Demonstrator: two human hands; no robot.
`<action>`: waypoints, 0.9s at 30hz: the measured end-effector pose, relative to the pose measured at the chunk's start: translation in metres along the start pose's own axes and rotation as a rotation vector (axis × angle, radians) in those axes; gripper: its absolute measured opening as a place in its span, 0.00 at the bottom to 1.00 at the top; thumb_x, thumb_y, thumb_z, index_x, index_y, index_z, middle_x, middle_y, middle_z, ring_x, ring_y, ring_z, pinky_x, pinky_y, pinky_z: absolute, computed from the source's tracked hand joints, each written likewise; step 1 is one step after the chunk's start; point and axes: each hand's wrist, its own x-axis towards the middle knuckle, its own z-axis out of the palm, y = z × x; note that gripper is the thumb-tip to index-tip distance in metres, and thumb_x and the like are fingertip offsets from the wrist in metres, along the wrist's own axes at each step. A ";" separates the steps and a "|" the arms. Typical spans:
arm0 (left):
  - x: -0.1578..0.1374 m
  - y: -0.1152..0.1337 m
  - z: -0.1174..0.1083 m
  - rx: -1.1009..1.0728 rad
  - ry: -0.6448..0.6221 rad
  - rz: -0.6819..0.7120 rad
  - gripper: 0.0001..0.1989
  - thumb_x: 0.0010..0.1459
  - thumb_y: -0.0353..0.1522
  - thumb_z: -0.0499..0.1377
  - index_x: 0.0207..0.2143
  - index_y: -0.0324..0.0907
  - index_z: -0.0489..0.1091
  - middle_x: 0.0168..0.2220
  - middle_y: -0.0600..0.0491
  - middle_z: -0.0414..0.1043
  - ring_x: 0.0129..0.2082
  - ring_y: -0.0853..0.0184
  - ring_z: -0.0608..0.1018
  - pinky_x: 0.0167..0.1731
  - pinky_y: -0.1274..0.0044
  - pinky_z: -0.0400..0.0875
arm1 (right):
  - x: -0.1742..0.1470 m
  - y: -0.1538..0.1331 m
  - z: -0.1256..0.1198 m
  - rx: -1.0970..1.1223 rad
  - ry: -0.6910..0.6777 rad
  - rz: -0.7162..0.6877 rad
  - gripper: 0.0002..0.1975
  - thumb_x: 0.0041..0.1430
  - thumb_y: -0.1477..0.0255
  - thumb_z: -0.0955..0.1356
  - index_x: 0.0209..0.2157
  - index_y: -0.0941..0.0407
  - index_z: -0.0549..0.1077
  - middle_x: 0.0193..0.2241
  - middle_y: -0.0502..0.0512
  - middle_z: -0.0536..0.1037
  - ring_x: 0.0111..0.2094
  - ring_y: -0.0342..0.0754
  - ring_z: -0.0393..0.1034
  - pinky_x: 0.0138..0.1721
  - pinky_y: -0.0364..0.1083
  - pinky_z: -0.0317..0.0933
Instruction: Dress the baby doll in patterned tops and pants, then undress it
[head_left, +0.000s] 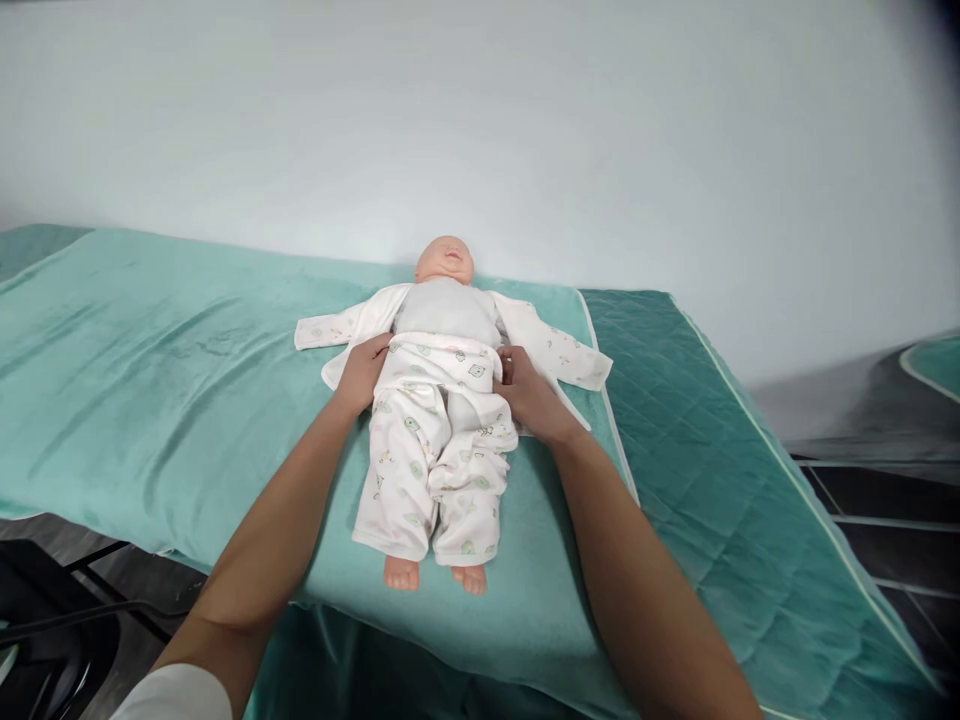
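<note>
A baby doll (pixel 445 260) lies on its back, head toward the wall and bare feet toward me. White printed pants (pixel 409 430) cover its legs and reach up over its belly. Under its back and arms an open white printed jacket (pixel 566 350) is spread, sleeves out to both sides. At the waistband's left side my left hand (pixel 363 372) is closed on the pants, its fingertips partly hidden by the doll's side. My right hand (pixel 531 392) pinches the waistband at the right side, thumb and fingers bent around the cloth.
The doll rests on a light green cover (pixel 217 380) with wrinkles on the left. A darker quilted green mat (pixel 675 480) extends to the right. Behind stands a pale wall (pixel 480 120). A black chair (pixel 52 620) is at the lower left, beside the bed's edge.
</note>
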 end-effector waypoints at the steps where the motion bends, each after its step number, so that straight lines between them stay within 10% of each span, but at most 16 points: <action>1: -0.001 0.001 0.001 -0.095 -0.006 -0.055 0.12 0.59 0.34 0.54 0.35 0.41 0.76 0.34 0.52 0.76 0.38 0.63 0.74 0.39 0.75 0.65 | 0.000 0.000 0.001 0.045 -0.020 0.004 0.21 0.50 0.64 0.73 0.43 0.50 0.64 0.37 0.50 0.76 0.36 0.48 0.68 0.37 0.47 0.66; 10: 0.003 0.006 0.001 -0.724 0.094 -0.525 0.14 0.45 0.28 0.65 0.37 0.40 0.72 0.30 0.54 0.75 0.28 0.68 0.75 0.29 0.77 0.68 | 0.001 -0.003 0.017 0.459 0.060 -0.003 0.18 0.47 0.71 0.74 0.38 0.49 0.65 0.33 0.45 0.72 0.34 0.46 0.67 0.30 0.43 0.61; 27: -0.002 0.009 -0.005 -0.727 0.031 -0.518 0.16 0.46 0.31 0.71 0.35 0.41 0.69 0.27 0.57 0.72 0.26 0.71 0.73 0.27 0.79 0.66 | -0.004 -0.005 -0.006 0.508 -0.065 0.153 0.13 0.49 0.63 0.78 0.33 0.53 0.75 0.26 0.46 0.73 0.25 0.40 0.63 0.25 0.42 0.55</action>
